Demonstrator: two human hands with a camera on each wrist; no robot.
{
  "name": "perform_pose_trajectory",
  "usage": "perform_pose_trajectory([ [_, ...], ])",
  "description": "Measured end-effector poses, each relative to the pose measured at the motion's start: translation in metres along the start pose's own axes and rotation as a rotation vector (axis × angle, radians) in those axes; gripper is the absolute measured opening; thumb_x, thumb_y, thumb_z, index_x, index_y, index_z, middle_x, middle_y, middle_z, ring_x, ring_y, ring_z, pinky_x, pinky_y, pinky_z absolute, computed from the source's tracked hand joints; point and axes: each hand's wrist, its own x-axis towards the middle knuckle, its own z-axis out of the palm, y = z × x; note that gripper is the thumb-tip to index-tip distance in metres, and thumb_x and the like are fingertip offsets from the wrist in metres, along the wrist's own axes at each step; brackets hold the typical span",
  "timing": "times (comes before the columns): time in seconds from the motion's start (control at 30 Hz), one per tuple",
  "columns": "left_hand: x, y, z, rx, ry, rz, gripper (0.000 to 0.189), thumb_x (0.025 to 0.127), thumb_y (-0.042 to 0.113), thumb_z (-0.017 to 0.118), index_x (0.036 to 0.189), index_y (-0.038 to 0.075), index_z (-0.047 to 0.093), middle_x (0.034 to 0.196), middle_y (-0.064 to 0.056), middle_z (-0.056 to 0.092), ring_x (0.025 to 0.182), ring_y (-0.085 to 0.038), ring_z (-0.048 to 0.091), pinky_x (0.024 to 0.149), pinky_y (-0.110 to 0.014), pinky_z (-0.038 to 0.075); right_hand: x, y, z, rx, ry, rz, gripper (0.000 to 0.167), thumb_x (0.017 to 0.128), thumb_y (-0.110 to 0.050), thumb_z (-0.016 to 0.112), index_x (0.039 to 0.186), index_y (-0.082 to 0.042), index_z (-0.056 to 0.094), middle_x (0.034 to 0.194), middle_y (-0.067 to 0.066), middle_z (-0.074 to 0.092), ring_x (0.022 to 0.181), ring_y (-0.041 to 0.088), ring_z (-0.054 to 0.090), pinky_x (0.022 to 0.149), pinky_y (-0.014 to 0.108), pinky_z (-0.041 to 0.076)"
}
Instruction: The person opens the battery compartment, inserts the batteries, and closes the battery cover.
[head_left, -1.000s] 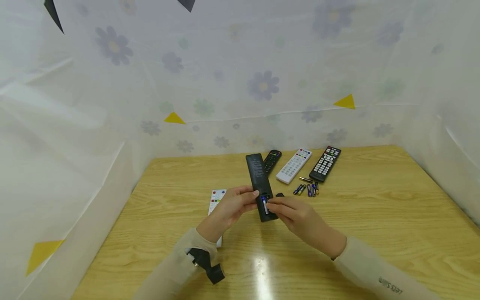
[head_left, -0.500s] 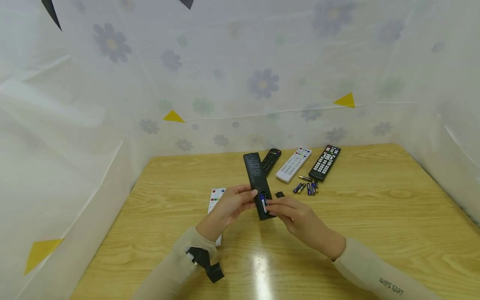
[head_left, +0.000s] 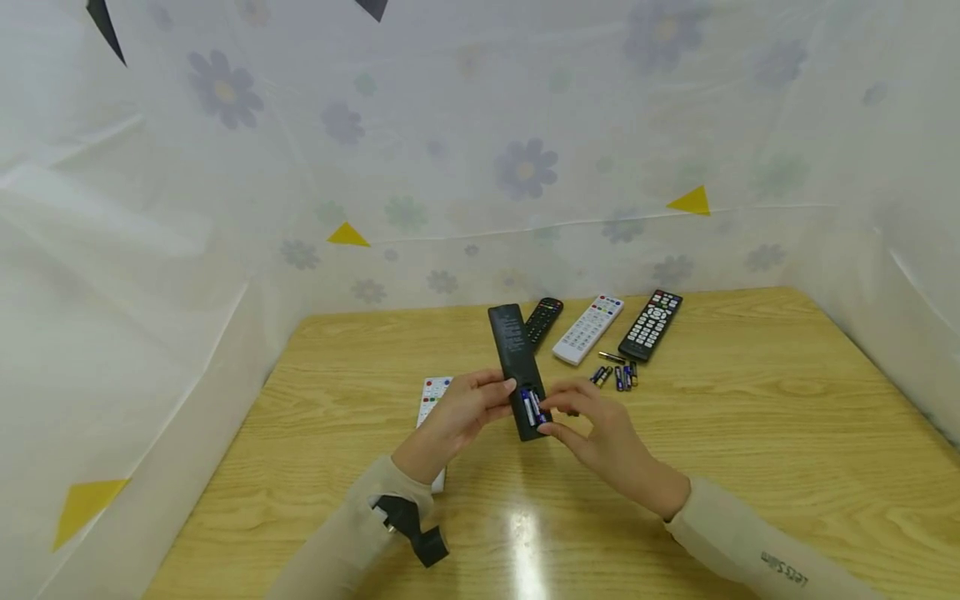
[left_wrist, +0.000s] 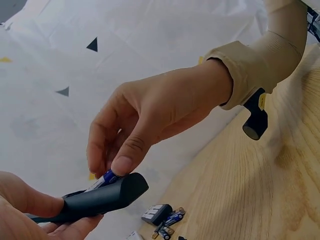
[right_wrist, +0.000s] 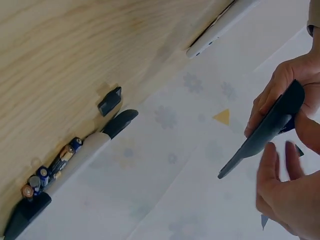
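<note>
My left hand (head_left: 468, 410) holds a black remote control (head_left: 512, 343) by its side, back face up, thumb along the edge. Its battery compartment is uncovered near the lower end, with a battery (head_left: 528, 410) lying in it. Beside that one, a second blue battery (left_wrist: 108, 177) tilts up out of the compartment. My right hand (head_left: 611, 429) pinches this battery, the thumb at its lower end and the forefinger farther up. From the right wrist, the remote hides most of the batteries.
Behind lie a black remote (head_left: 545, 321), a white remote (head_left: 588, 331) and another black remote (head_left: 651, 325). Several loose batteries (head_left: 624, 377) lie before them. A small black battery cover (right_wrist: 110, 101) is on the table. Another white remote (head_left: 435, 390) lies partly under my left forearm.
My right thumb and fingers have spread apart along the battery, and more of the second battery shows. The left hand keeps its hold on the remote, nearly still.
</note>
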Motion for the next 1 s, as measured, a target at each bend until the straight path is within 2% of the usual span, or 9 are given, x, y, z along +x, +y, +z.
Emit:
perform_pose_trajectory([
  [0.07,0.0,0.0,0.0,-0.007,0.005,-0.003,0.037,0.098,0.005,0.054,0.132,-0.009,0.05,0.125,-0.025,0.057,0.104,-0.025,0.063,0.093,-0.035,0.052,0.001,-0.001,-0.001,0.056,-0.028,0.158,0.04,0.073,0.0,0.081,0.108,0.001,0.063,0.107,0.013,0.064,0.09,0.024,0.065,0.078,0.026,0.056],
  [0.17,0.001,-0.001,-0.001,0.004,-0.001,0.007,0.037,0.098,0.005,0.054,0.132,-0.009,0.05,0.125,-0.025,0.057,0.104,-0.024,0.063,0.093,-0.036,0.052,0.002,-0.003,-0.002,0.202,-0.09,0.415,0.047,0.079,-0.002,0.077,0.12,0.006,0.057,0.109,0.019,0.065,0.092,0.027,0.066,0.077,0.028,0.057],
  [0.23,0.001,-0.001,-0.001,0.008,-0.004,0.01,0.037,0.098,0.005,0.054,0.132,-0.009,0.05,0.125,-0.025,0.057,0.104,-0.024,0.063,0.093,-0.036,0.052,0.003,-0.004,-0.003,0.3,-0.133,0.541,0.048,0.084,-0.003,0.074,0.125,0.009,0.053,0.109,0.022,0.065,0.092,0.028,0.067,0.077,0.03,0.058],
  [0.4,0.002,-0.002,0.0,0.013,-0.016,0.025,0.037,0.098,0.005,0.054,0.132,-0.011,0.049,0.125,-0.027,0.057,0.102,-0.023,0.064,0.091,-0.035,0.053,0.005,-0.005,-0.006,0.498,-0.18,0.704,0.047,0.089,-0.003,0.068,0.127,0.016,0.047,0.107,0.023,0.063,0.09,0.026,0.067,0.079,0.041,0.057],
  [0.57,0.001,-0.006,0.002,0.021,-0.013,0.044,0.036,0.097,0.004,0.055,0.13,-0.011,0.051,0.121,-0.026,0.059,0.098,-0.021,0.065,0.09,-0.035,0.053,0.008,-0.003,-0.009,0.623,-0.18,0.824,0.047,0.089,-0.003,0.068,0.126,0.016,0.046,0.104,0.019,0.061,0.088,0.021,0.066,0.085,0.046,0.055],
  [0.67,0.001,-0.006,0.002,0.021,0.003,0.041,0.035,0.097,0.004,0.055,0.128,-0.01,0.052,0.12,-0.025,0.06,0.097,-0.02,0.065,0.09,-0.035,0.053,0.01,0.001,-0.01,0.64,-0.206,0.844,0.048,0.089,-0.005,0.068,0.126,0.016,0.046,0.104,0.018,0.061,0.087,0.021,0.065,0.088,0.047,0.054],
  [0.8,0.002,-0.002,-0.001,0.017,0.025,0.037,0.035,0.097,0.004,0.054,0.129,-0.01,0.052,0.121,-0.024,0.06,0.097,-0.02,0.064,0.091,-0.035,0.053,0.016,0.016,-0.017,0.56,-0.218,0.76,0.04,0.096,-0.012,0.061,0.122,0.016,0.052,0.106,0.022,0.065,0.091,0.028,0.067,0.087,0.043,0.055],
  [0.9,0.002,0.001,-0.004,0.009,0.056,0.033,0.035,0.097,0.004,0.055,0.129,-0.009,0.052,0.12,-0.023,0.06,0.096,-0.02,0.064,0.091,-0.036,0.053,0.021,0.031,-0.024,0.399,-0.173,0.661,0.03,0.098,-0.011,0.056,0.115,0.014,0.06,0.105,0.025,0.066,0.094,0.034,0.067,0.084,0.039,0.056],
  [1.0,0.002,0.004,-0.006,-0.001,0.078,0.026,0.035,0.097,0.003,0.055,0.13,-0.009,0.052,0.121,-0.024,0.06,0.096,-0.021,0.064,0.091,-0.036,0.053,0.025,0.047,-0.028,0.144,-0.165,0.586,0.021,0.096,-0.005,0.058,0.109,0.009,0.066,0.102,0.022,0.067,0.092,0.035,0.065,0.079,0.038,0.057],
])
